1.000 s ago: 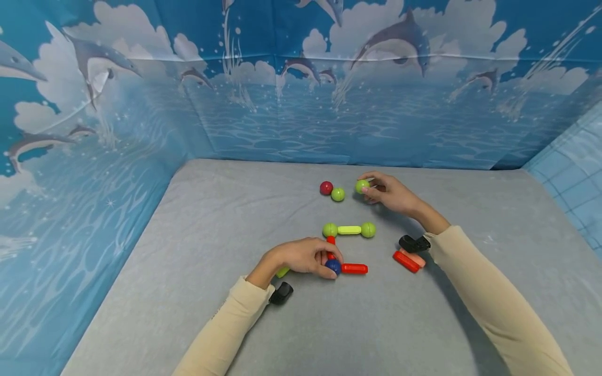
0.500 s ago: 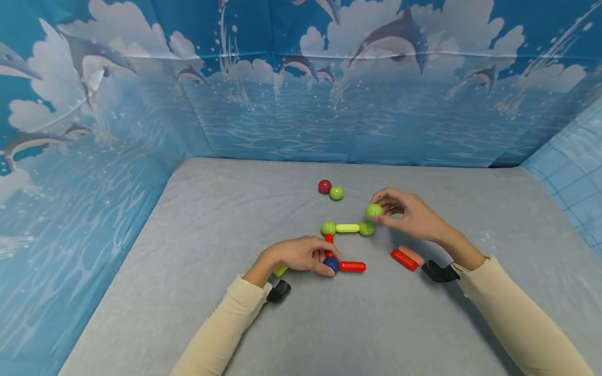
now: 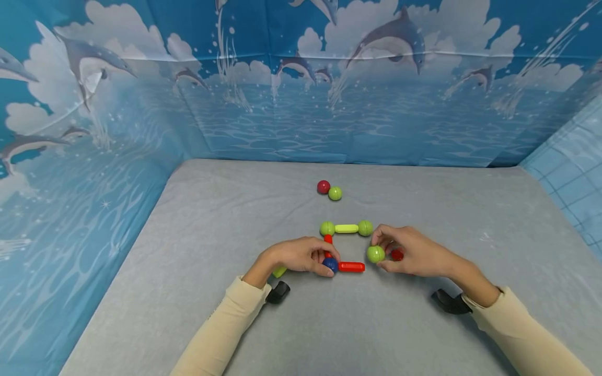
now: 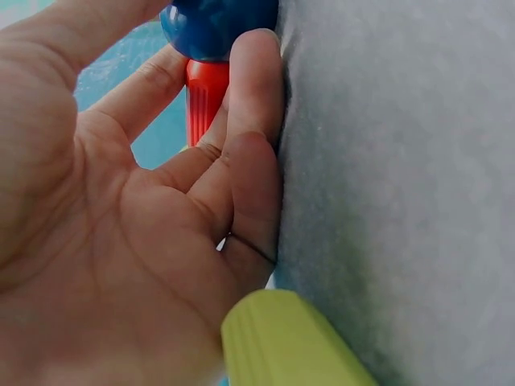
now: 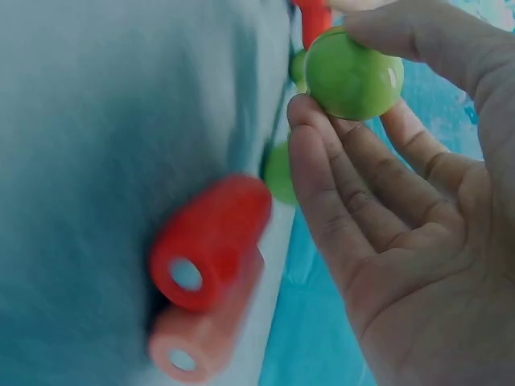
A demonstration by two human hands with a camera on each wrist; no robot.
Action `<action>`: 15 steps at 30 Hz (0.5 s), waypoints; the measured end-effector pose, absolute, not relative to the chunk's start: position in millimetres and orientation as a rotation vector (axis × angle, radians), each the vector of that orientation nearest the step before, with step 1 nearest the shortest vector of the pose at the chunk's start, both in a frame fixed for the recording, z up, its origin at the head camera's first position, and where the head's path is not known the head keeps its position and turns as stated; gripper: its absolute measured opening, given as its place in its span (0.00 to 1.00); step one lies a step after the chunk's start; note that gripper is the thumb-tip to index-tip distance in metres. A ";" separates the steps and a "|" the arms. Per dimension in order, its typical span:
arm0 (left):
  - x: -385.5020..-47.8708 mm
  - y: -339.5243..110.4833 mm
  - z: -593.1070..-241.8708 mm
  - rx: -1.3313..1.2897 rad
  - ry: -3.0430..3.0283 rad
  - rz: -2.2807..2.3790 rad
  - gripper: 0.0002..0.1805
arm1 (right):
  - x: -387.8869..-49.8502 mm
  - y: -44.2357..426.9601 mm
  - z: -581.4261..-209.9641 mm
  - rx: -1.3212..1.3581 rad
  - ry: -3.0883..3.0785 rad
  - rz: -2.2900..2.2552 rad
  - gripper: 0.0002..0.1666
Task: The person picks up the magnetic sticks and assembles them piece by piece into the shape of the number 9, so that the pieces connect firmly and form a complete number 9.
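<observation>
My left hand (image 3: 303,255) holds a blue ball (image 3: 331,265) between thumb and fingers. A red rod (image 3: 351,267) sticks out rightward from that ball, and another red rod (image 3: 328,240) runs up to a green ball (image 3: 327,228). From there a yellow-green rod (image 3: 346,228) leads to a second green ball (image 3: 365,227). Just beyond the right end of the first red rod, my right hand (image 3: 418,253) pinches a loose green ball (image 3: 375,254) by its fingertips, apart from the rod. In the right wrist view this ball (image 5: 354,74) sits between thumb and fingers.
At the back of the grey surface (image 3: 226,209) lie a dark red ball (image 3: 323,187) and a green ball (image 3: 335,193), side by side. Beneath my right hand are a red rod (image 5: 213,241) and a salmon rod (image 5: 205,330). A yellow-green rod (image 3: 279,272) lies under my left wrist.
My right hand has brought the green ball from the back of the surface toward me, down to the red rod's right end. The left hand has stayed on the blue ball.
</observation>
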State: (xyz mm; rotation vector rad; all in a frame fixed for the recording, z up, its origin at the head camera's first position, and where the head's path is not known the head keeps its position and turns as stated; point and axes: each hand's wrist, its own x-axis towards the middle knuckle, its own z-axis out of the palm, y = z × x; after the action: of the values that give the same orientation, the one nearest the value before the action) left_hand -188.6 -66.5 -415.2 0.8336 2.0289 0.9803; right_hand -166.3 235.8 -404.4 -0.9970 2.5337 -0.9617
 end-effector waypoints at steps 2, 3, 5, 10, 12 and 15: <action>-188.6 -66.1 -415.3 0.834 2.028 0.983 0.15 | -161.2 234.7 -406.3 -1.010 2.518 -0.952 0.21; -188.5 -66.1 -415.4 0.832 2.028 0.986 0.14 | -159.2 234.1 -407.6 -1.009 2.513 -0.949 0.21; -188.4 -66.0 -415.7 0.833 2.027 0.989 0.14 | -155.7 233.5 -409.5 -1.003 2.501 -0.950 0.21; -188.2 -66.0 -415.5 0.839 2.030 0.983 0.15 | -151.0 232.2 -412.8 -0.992 2.501 -0.951 0.20; -188.3 -65.8 -415.4 0.839 2.033 0.975 0.15 | -150.3 231.8 -414.1 -0.996 2.500 -0.959 0.20; -188.7 -65.4 -414.8 0.838 2.038 0.976 0.15 | -150.5 231.8 -414.0 -1.007 2.501 -0.966 0.19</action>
State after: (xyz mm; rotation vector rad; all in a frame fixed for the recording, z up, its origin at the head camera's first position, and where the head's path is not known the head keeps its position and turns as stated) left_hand -188.7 -65.4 -414.8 0.8380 2.0380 0.9762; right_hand -150.5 231.8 -414.0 -1.0067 2.5014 -0.9656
